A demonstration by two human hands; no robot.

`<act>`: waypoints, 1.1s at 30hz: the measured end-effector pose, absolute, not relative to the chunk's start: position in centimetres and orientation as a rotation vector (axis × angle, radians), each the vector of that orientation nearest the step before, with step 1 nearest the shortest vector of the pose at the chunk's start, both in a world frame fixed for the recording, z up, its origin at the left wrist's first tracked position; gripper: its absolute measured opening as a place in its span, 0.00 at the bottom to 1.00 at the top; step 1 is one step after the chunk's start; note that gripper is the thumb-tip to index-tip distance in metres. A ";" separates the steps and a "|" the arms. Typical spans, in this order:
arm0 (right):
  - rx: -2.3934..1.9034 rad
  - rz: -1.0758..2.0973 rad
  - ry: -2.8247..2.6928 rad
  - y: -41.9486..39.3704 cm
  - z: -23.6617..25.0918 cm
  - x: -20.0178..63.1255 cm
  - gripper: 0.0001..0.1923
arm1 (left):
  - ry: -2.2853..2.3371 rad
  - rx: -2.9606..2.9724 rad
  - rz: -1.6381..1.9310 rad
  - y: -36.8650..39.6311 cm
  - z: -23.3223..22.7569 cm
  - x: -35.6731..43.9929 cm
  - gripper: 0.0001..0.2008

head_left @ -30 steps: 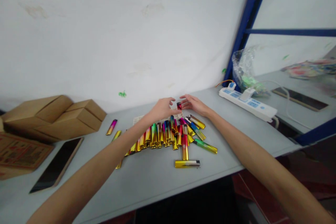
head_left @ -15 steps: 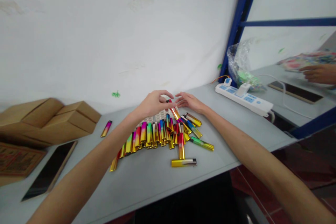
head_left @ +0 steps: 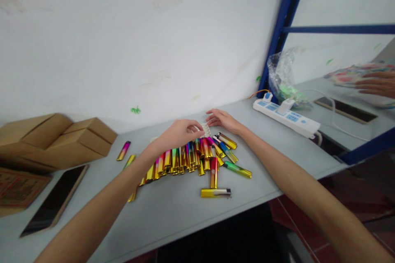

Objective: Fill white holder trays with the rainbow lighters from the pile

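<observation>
Probably light, stiff and slick, the lighters (head_left: pixel 175 159) crowd the near side of the pale tray (head_left: pixel 205 130), best pinched across their middles. Over that tray the left hand (head_left: pixel 181 132) curls, whether clamped on anything I cannot tell; the right hand (head_left: pixel 224 121), fingers loosely parted, is at its right end.

Lighters (head_left: pixel 175 161) lie on the table (head_left: pixel 173 213), on the near side of the left hand's fingers (head_left: pixel 195 124). Left of these: boxes (head_left: pixel 83 140), phone (head_left: pixel 54 201). Right: right hand (head_left: pixel 225 121), power strip (head_left: pixel 299 126). Behind: wall (head_left: pixel 185 49).
</observation>
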State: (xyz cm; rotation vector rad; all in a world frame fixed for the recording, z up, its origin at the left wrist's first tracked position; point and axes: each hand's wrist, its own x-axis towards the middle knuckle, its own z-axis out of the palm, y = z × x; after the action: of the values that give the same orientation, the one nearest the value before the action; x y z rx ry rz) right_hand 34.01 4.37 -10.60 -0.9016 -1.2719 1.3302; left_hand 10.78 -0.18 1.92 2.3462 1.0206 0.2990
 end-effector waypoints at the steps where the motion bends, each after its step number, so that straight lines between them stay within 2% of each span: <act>1: -0.912 1.315 -1.285 4.3 -10.6 33.9 0.19 | 1.041 2.334 0.340 -0.2 2.0 10.2 0.16; 5: -1.010 1.124 -1.466 3.7 -10.3 33.6 0.18 | 1.159 2.232 0.514 0.2 1.6 6.6 0.17; 10: -1.183 0.486 -1.906 2.1 -8.3 33.8 0.13 | 1.383 2.175 0.733 1.1 0.0 1.1 0.18; 13: -1.189 0.311 -2.099 0.9 -6.6 33.8 0.13 | 1.580 2.298 0.899 1.0 -1.2 -1.2 0.22; 17: -1.185 0.223 -2.314 -0.7 -4.4 33.2 0.23 | 1.751 2.436 0.982 0.0 -2.2 -2.9 0.26; 20: -1.203 0.293 -2.443 -1.6 -3.5 33.1 0.27 | 1.753 2.448 0.960 -1.0 -2.4 -3.1 0.30; 25: -1.335 0.234 -2.342 -1.5 -3.8 34.1 0.26 | 1.588 2.490 1.003 -2.7 -2.7 -2.3 0.28; 29: -1.342 0.264 -2.285 -1.1 -4.2 34.8 0.20 | 1.524 2.619 1.040 -3.1 -2.9 -2.0 0.21; 33: -1.268 0.325 -2.294 -1.3 -4.0 34.9 0.20 | 1.476 2.772 0.968 -2.6 -3.1 -2.4 0.16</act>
State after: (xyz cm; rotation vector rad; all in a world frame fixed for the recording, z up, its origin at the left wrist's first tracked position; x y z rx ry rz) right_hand 34.92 -1.25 -3.98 -1.2679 -2.2940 0.3247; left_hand -2.43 -2.61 -3.05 2.7718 1.4757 0.9681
